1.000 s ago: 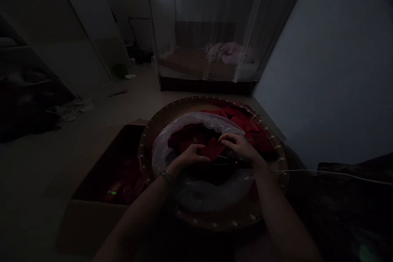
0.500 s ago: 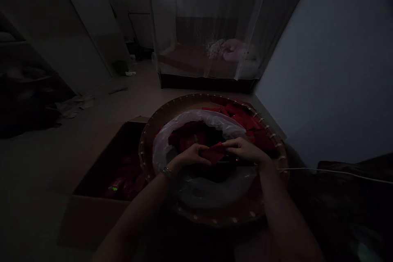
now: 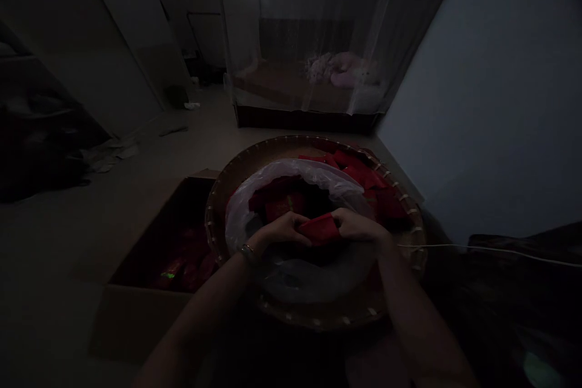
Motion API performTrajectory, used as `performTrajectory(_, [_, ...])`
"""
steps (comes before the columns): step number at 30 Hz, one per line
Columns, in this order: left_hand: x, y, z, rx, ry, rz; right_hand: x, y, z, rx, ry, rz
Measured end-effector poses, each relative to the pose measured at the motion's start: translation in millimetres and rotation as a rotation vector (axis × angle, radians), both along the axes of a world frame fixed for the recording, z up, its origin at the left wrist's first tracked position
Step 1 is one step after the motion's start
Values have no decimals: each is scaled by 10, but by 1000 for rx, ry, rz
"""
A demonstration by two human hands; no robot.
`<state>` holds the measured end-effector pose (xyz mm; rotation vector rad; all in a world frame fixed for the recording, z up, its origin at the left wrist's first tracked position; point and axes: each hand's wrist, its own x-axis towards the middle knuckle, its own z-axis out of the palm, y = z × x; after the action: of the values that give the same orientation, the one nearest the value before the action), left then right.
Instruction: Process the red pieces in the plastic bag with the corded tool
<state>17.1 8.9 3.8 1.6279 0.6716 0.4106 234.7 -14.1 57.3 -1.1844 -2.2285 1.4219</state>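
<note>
Between my two hands is a small red packet (image 3: 321, 229), held above a plastic-lined opening. My left hand (image 3: 282, 229) pinches its left end between thumb and fingers. Closed on its right end is my right hand (image 3: 359, 225), with the fingertips partly hidden. Beneath them a whitish plastic bag (image 3: 313, 285) lies spread with its mouth open, and more red packets (image 3: 284, 206) with a shiny print show inside. The bag rests in a large round woven bamboo tray (image 3: 248, 154). Flat red pieces (image 3: 359, 170) are heaped on the tray's far right side.
A cardboard box (image 3: 136, 315) holding red shiny packets (image 3: 182, 270) stands on the floor at the left. A white cord (image 3: 454, 247) runs right from the tray. Behind are a bed (image 3: 277, 82) under netting and a pale wall (image 3: 491, 91). The room is dim.
My right hand has curled its fingers around the packet's right end, where they were stretched out before. More of the packet's red face shows. My left hand has barely moved.
</note>
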Motion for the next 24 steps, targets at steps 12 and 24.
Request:
performTrajectory(12, [15,-3,24,-24,-33,47,79,28,19,163,-38,-207])
performTrajectory(24, [42,-36,75,-54,-26,94,36,42,17,160,-67,-280])
